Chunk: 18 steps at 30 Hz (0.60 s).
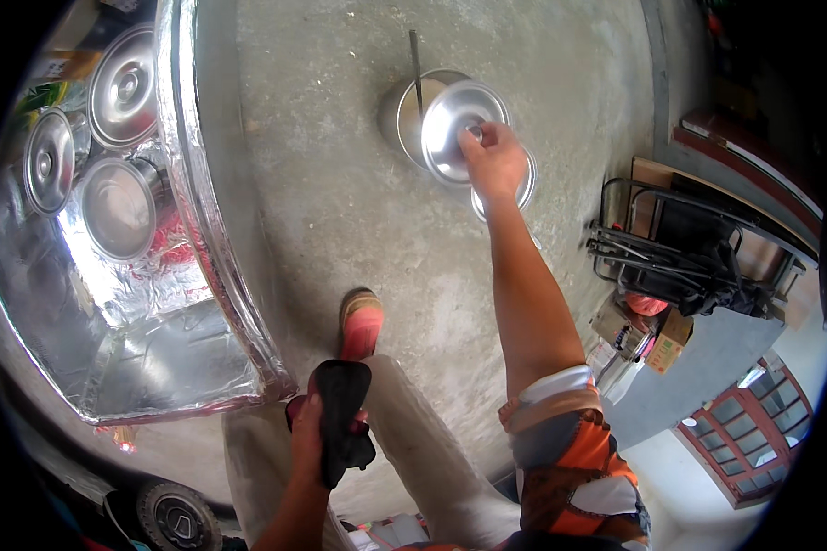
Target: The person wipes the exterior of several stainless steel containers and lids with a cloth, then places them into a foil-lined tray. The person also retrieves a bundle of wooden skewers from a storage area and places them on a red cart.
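My right hand [492, 158] reaches out over the concrete floor and grips the knob of a shiny steel lid [450, 129], held tilted over a steel pot [402, 115]. A long ladle handle [415, 64] sticks up out of the pot. Under my hand lies a second steel lid or bowl [526, 188], partly hidden. My left hand [314, 432] is close to my body, closed on a black cloth [343, 409] that hangs down in front of my leg. My foot in a pink sandal [361, 321] stands on the floor below.
At the left a foil-covered table [193, 367] carries three lidded steel pots [119, 87]. A black folded metal trolley [671, 248] and some boxes [662, 344] stand at the right. A small wheel [176, 519] shows at the lower left.
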Tool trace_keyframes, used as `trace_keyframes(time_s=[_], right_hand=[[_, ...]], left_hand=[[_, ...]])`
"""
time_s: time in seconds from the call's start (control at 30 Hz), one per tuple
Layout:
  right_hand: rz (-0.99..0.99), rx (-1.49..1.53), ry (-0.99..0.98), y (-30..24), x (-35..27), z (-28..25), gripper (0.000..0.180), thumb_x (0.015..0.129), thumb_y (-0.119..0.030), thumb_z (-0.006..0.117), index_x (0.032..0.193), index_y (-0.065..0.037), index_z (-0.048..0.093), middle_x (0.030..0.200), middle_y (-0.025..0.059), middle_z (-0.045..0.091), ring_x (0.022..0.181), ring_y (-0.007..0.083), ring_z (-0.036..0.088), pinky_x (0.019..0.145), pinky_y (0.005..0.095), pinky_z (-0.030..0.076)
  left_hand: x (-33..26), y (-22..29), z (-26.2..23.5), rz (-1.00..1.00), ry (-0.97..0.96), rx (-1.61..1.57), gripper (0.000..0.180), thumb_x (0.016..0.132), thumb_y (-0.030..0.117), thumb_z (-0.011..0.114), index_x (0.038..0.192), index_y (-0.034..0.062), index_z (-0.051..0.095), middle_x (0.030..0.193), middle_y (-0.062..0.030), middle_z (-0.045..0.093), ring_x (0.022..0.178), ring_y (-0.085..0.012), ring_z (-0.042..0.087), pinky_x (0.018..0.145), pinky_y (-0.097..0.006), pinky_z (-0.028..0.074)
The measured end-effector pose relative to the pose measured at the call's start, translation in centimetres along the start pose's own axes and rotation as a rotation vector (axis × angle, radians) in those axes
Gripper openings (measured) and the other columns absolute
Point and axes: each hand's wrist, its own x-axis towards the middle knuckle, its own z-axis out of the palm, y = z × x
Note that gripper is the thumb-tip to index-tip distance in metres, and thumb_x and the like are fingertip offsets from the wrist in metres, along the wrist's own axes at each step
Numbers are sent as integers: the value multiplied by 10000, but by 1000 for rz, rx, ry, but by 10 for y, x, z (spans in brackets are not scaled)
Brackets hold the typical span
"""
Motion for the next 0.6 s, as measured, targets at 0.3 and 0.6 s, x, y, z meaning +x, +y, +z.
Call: trace_keyframes(time_s=[0.3, 0.6], right_hand=[[-36, -83, 14, -18, 4, 21, 404, 635, -305, 674, 903, -7, 622, 782, 109, 628, 711, 213, 606, 672, 319, 477], [324, -13, 199, 33, -10, -30, 396, 620, -298, 649, 913, -33, 634, 854, 139, 629, 832, 279, 599, 756, 353, 465]], left_hand=[[-3, 5, 6, 34, 16, 2, 455, 875, 348, 426, 1228, 64, 379, 1003, -151, 543, 704, -203, 530, 621, -293, 455], [-6, 7, 9, 43, 32, -7, 452, 874, 366, 429, 1223, 81, 386, 994, -135, 538, 702, -195, 525, 622, -295, 453]])
